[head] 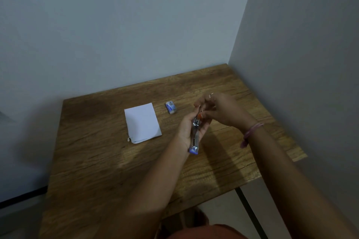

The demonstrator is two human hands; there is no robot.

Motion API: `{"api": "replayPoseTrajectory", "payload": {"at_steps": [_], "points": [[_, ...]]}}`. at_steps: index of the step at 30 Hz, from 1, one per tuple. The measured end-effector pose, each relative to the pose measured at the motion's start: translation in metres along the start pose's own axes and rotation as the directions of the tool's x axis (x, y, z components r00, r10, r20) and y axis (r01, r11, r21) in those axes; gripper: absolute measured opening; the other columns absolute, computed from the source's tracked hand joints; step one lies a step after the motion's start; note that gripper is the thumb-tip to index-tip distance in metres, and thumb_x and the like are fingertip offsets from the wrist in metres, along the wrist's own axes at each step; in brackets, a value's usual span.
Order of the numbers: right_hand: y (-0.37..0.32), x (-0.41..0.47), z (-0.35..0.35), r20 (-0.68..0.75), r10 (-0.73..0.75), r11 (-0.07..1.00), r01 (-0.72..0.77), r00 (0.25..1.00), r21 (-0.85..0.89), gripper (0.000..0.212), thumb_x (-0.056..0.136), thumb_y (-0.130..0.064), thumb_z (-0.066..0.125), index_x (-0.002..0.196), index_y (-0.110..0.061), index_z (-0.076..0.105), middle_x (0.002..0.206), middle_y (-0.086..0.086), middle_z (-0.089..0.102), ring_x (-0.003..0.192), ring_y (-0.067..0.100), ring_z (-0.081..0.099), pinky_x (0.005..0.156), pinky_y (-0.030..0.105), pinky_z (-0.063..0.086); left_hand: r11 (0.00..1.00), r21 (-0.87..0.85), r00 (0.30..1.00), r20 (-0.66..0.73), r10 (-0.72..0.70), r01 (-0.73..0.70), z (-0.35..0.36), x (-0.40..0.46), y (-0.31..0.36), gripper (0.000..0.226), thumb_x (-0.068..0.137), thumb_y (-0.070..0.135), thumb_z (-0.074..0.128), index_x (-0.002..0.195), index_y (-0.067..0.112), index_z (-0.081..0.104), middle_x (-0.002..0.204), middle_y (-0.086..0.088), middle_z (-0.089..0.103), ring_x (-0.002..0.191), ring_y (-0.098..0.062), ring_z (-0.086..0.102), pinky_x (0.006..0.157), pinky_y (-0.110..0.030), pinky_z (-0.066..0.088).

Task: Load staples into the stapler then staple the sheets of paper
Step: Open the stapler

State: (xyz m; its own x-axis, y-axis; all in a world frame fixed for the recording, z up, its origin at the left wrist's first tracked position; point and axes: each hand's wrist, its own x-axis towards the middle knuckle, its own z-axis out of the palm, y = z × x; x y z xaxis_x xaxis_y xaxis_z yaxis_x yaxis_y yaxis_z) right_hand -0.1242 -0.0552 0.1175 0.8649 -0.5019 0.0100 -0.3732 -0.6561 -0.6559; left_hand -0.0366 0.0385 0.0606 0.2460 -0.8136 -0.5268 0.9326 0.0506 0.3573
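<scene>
Still on the loading step: my left hand [191,130] is wrapped around the slim silver metal stapler with the blue end [194,137] above the wooden table [97,161], right hand [219,108] fingertips pinching at its top end, probably seating staples, so next I'd close it and go for the white paper sheets [142,122].

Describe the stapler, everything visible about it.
The stapler is slim, with a shiny metal body and a blue or purple end toward the camera. It is held above the wooden table, lengthwise, its far end pointing away. The left hand cradles it in the palm with fingers curled round it; the right hand works at its far end with pinched fingertips. Whether its staple channel is open or loaded is too small to tell.
</scene>
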Motion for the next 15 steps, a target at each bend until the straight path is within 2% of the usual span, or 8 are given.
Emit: {"api": "replayPoseTrajectory", "payload": {"at_steps": [1, 3, 5, 7, 9, 11, 13, 15], "points": [[-0.001, -0.001, 0.004, -0.029, -0.021, 0.998, 0.019, 0.999, -0.068, 0.028, 0.076, -0.007, 0.074, 0.102, -0.018, 0.071, 0.088, -0.001, 0.073, 0.081, 0.007, 0.063, 0.071, 0.007, 0.042, 0.999, -0.029, 1.000, -0.006, 0.012, -0.012, 0.001, 0.001, -0.001, 0.015, 0.094, 0.011, 0.056, 0.096, -0.003, 0.063, 0.070, -0.012, 0.071, 0.061, -0.017, 0.072, 0.066, -0.031, 0.062], [-0.005, -0.004, 0.013, -0.082, -0.078, 0.986, 0.064, 0.994, -0.155, 0.027, 0.078, -0.009, 0.073, 0.104, -0.018, 0.073, 0.098, 0.001, 0.074, 0.086, 0.011, 0.064, 0.070, 0.009, 0.036, 0.996, -0.078, 0.999, -0.002, 0.034, -0.034, 0.003, 0.001, -0.001, 0.016, 0.096, 0.003, 0.048, 0.089, -0.004, 0.061, 0.062, -0.012, 0.068, 0.049, -0.013, 0.066, 0.056, -0.027, 0.060], [-0.006, -0.007, 0.019, -0.141, -0.133, 0.974, 0.103, 0.981, -0.200, 0.028, 0.080, -0.008, 0.070, 0.106, -0.016, 0.073, 0.102, 0.005, 0.074, 0.094, 0.020, 0.066, 0.080, 0.017, 0.038, 0.991, -0.124, 0.999, -0.017, 0.045, -0.046, 0.007, 0.003, 0.000, 0.022, 0.095, -0.002, 0.043, 0.081, -0.004, 0.060, 0.056, -0.010, 0.065, 0.040, -0.009, 0.058, 0.045, -0.021, 0.054], [-0.008, -0.011, 0.022, -0.179, -0.155, 0.968, 0.114, 0.971, -0.223, 0.028, 0.080, -0.006, 0.069, 0.106, -0.015, 0.073, 0.101, 0.010, 0.073, 0.097, 0.027, 0.063, 0.086, 0.029, 0.041, 0.990, -0.134, 0.998, -0.052, 0.045, -0.051, 0.008, 0.004, -0.001, 0.023, 0.095, -0.003, 0.042, 0.078, -0.003, 0.059, 0.054, -0.009, 0.063, 0.038, -0.008, 0.056, 0.040, -0.019, 0.049], [-0.012, -0.015, 0.029, -0.176, -0.206, 0.942, 0.147, 0.962, -0.302, 0.026, 0.080, -0.005, 0.067, 0.103, -0.014, 0.073, 0.098, 0.011, 0.072, 0.093, 0.029, 0.062, 0.082, 0.031, 0.041, 0.997, -0.036, 0.994, -0.095, 0.059, -0.062, 0.004, 0.005, -0.002, 0.021, 0.095, 0.007, 0.048, 0.078, 0.002, 0.060, 0.057, -0.006, 0.063, 0.046, -0.010, 0.058, 0.046, -0.021, 0.049], [-0.018, -0.021, 0.039, -0.158, -0.295, 0.884, 0.207, 0.942, -0.419, 0.024, 0.080, 0.000, 0.066, 0.100, -0.012, 0.074, 0.089, 0.010, 0.071, 0.085, 0.028, 0.061, 0.071, 0.027, 0.040, 0.994, 0.082, 0.989, -0.128, 0.078, -0.068, 0.000, 0.006, 0.000, 0.024, 0.094, 0.023, 0.056, 0.076, 0.009, 0.066, 0.064, -0.003, 0.062, 0.059, -0.012, 0.057, 0.060, -0.024, 0.045], [-0.023, -0.026, 0.043, -0.172, -0.320, 0.870, 0.217, 0.932, -0.444, 0.024, 0.081, 0.003, 0.064, 0.100, -0.010, 0.073, 0.087, 0.009, 0.070, 0.083, 0.026, 0.059, 0.067, 0.026, 0.043, 0.995, 0.078, 0.992, -0.112, 0.062, -0.053, 0.000, 0.006, 0.005, 0.027, 0.093, 0.030, 0.059, 0.075, 0.012, 0.068, 0.062, -0.001, 0.063, 0.060, -0.012, 0.059, 0.066, -0.024, 0.044], [-0.024, -0.028, 0.040, -0.196, -0.324, 0.872, 0.212, 0.925, -0.442, 0.027, 0.083, 0.003, 0.062, 0.104, -0.010, 0.072, 0.091, 0.009, 0.071, 0.084, 0.025, 0.058, 0.067, 0.030, 0.048, 0.996, 0.073, 0.995, -0.075, 0.060, -0.054, 0.001, 0.006, 0.008, 0.026, 0.093, 0.030, 0.060, 0.076, 0.012, 0.067, 0.060, 0.000, 0.063, 0.056, -0.010, 0.059, 0.064, -0.024, 0.044]]}}
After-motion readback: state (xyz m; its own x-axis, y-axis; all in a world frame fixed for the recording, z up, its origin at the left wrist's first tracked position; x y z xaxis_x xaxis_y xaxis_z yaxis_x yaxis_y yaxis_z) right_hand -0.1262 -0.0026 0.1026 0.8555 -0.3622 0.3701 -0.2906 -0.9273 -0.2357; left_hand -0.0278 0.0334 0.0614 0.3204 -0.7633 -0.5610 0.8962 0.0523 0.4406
